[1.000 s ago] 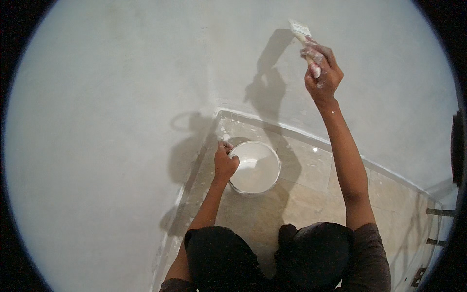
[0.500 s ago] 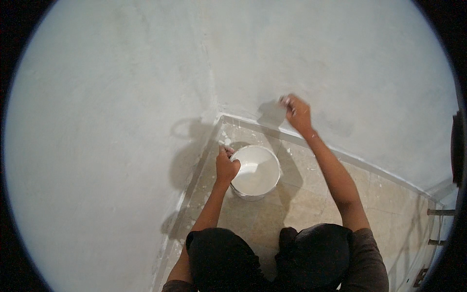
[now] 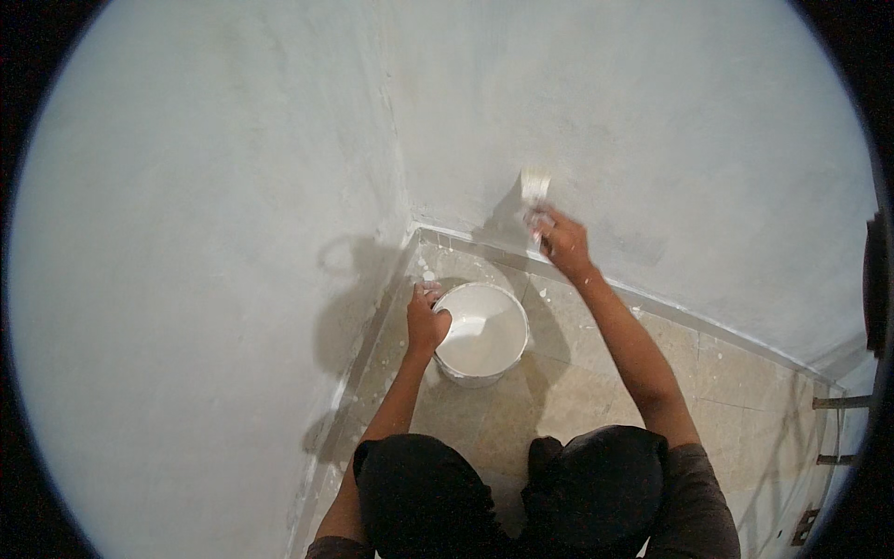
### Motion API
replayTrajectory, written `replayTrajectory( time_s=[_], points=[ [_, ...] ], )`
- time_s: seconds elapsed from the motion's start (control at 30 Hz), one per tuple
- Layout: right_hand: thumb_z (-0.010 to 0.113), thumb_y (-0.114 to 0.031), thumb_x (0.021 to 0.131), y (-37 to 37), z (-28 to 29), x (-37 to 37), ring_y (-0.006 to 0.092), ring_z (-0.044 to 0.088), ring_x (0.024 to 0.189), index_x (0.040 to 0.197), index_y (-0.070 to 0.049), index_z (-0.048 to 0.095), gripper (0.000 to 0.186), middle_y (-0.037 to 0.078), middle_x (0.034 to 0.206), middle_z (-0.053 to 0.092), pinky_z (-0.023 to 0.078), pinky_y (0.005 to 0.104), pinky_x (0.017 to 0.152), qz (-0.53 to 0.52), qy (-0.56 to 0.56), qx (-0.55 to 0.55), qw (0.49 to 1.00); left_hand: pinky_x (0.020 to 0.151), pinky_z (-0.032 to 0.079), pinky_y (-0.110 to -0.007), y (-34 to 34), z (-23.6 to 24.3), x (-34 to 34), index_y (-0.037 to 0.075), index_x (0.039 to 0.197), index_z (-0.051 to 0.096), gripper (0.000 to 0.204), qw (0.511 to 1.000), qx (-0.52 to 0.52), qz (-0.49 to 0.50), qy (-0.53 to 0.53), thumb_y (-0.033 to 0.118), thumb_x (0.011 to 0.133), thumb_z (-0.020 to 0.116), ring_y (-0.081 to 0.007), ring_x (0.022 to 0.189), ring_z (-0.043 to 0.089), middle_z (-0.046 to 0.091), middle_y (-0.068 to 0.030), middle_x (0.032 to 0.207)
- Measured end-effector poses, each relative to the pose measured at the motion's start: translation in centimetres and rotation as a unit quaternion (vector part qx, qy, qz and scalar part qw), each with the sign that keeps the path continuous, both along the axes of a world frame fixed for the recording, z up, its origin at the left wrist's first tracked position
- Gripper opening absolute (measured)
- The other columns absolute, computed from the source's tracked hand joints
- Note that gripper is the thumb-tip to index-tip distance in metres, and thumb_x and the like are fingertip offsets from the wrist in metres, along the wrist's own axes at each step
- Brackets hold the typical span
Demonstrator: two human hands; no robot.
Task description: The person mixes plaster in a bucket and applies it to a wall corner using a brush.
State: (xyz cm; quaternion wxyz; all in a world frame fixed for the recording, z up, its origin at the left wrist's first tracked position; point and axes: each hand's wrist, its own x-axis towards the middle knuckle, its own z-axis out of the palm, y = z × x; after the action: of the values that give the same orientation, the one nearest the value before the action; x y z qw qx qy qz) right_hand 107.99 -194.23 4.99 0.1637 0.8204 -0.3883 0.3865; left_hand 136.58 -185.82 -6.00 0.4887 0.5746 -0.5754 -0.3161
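My right hand (image 3: 562, 240) is closed round a paintbrush, its pale bristles (image 3: 535, 184) pointing up against the right-hand wall (image 3: 633, 140), above the skirting. White paint coats the fingers near the brush; the handle is mostly hidden in them. With my left hand (image 3: 427, 321) I grip the left rim of a white bucket (image 3: 481, 333), thumb over the inner side. Pale paint shows inside the bucket, which is just above or on the floor; I cannot tell which.
Two whitish walls meet at a corner (image 3: 413, 224) beyond the bucket. A skirting strip (image 3: 670, 303) edges the beige tiled floor (image 3: 596, 373), which has white paint spots. Dark bars (image 3: 841, 402) stand out at the right edge, below a dark object (image 3: 873, 284). My knees (image 3: 596, 494) are near the bucket.
My right hand has moved slightly down and left, and the brush's bristles now show against the wall. The bucket and my left hand appear slightly further left in view.
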Motion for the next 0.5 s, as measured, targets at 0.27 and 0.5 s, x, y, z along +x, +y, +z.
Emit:
replayTrajectory(
  time_s=[0.27,0.5],
  points=[
    [0.065,-0.001,0.085,4.0,0.9,1.1,0.0227,0.065,0.074,0.098,-0.004,0.063,0.014,0.008,0.099,0.063,0.055,0.0315,0.064,0.061,-0.188,0.162,0.967,0.088,0.052,-0.033,-1.5,-2.4,2.2,0.001,0.133,0.046,0.077,0.997,0.042,-0.068,0.007,-0.011,0.057,0.05,-0.026,0.111,0.062,0.064,-0.0247,0.116],
    [0.062,-0.002,0.091,7.5,3.0,3.5,0.0157,0.065,0.086,0.101,0.002,0.062,0.01,0.009,0.099,0.065,0.056,0.0291,0.074,0.067,-0.308,0.3,0.9,0.08,0.054,-0.03,-2.9,-0.1,0.0,-0.003,0.131,0.044,0.077,0.911,0.198,-0.128,0.339,-0.02,0.056,0.039,-0.0308,0.107,0.063,0.061,-0.0255,0.123]
  ],
)
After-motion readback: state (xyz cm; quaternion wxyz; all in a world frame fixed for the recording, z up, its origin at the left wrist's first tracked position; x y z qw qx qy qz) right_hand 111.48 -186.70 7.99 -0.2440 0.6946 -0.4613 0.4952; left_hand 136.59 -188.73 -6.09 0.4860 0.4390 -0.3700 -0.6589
